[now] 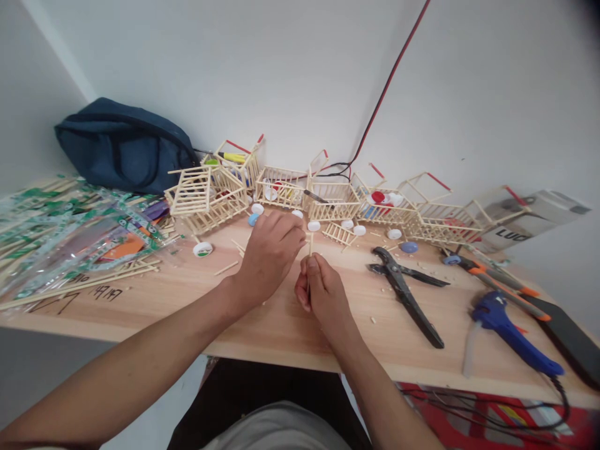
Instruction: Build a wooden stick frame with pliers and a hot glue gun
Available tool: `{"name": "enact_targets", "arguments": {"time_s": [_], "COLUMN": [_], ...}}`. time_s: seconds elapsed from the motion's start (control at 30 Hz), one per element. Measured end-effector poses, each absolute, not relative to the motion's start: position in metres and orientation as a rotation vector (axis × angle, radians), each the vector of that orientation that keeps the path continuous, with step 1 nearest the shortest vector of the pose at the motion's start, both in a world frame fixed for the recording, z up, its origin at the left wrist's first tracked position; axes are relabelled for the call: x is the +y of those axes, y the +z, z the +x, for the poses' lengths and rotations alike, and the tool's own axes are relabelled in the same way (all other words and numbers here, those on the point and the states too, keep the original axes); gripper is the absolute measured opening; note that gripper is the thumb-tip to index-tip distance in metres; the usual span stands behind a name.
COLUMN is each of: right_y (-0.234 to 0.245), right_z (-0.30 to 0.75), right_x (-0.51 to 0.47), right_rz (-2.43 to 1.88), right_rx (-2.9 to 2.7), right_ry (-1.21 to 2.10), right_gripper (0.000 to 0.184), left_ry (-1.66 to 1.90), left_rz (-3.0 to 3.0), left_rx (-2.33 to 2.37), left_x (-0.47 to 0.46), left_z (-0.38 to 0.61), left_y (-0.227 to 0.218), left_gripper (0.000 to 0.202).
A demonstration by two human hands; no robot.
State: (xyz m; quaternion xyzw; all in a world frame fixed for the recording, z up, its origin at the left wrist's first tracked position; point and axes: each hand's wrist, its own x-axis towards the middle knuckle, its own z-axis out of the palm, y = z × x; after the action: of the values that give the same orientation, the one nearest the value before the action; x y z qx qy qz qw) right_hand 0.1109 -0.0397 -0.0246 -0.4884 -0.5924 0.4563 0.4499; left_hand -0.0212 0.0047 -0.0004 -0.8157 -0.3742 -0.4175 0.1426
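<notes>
Over the front middle of the table, my right hand [323, 289] is closed round a thin pale wooden stick [310, 244] that points up from its thumb and fingers. Beside the stick's upper end, my left hand [274, 253] has its fingers curled and pressed together; the back of the hand hides what they pinch. Behind both hands stands a row of small carts built from sticks, such as this stick cart [332, 199], with bottle-cap wheels and red handles. A flat stick grid [339, 235] lies just right of my hands.
Black cutting pliers [407, 297], a blue glue gun [515, 337] and orange-handled pliers [510, 284] lie to the right. Plastic-wrapped stick bundles [70, 237] cover the left side, before a dark blue bag [126, 147]. A red-black cable [391, 81] runs down the wall.
</notes>
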Motion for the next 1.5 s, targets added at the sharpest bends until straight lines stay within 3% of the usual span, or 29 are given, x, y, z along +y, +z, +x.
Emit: {"name": "enact_targets", "arguments": {"time_s": [1.5], "right_y": [-0.0253], "right_z": [0.1109], "right_x": [-0.0401], "right_rz": [-1.199], "right_rx": [-1.468], "right_ry": [1.121], "right_gripper": [0.03], "left_ry": [-1.215], "left_rz": [-2.358], "left_rx": [-1.067], "left_x": [0.005], "left_z": [-0.0216], "left_y": [-0.0007], "left_gripper": [0.013]}}
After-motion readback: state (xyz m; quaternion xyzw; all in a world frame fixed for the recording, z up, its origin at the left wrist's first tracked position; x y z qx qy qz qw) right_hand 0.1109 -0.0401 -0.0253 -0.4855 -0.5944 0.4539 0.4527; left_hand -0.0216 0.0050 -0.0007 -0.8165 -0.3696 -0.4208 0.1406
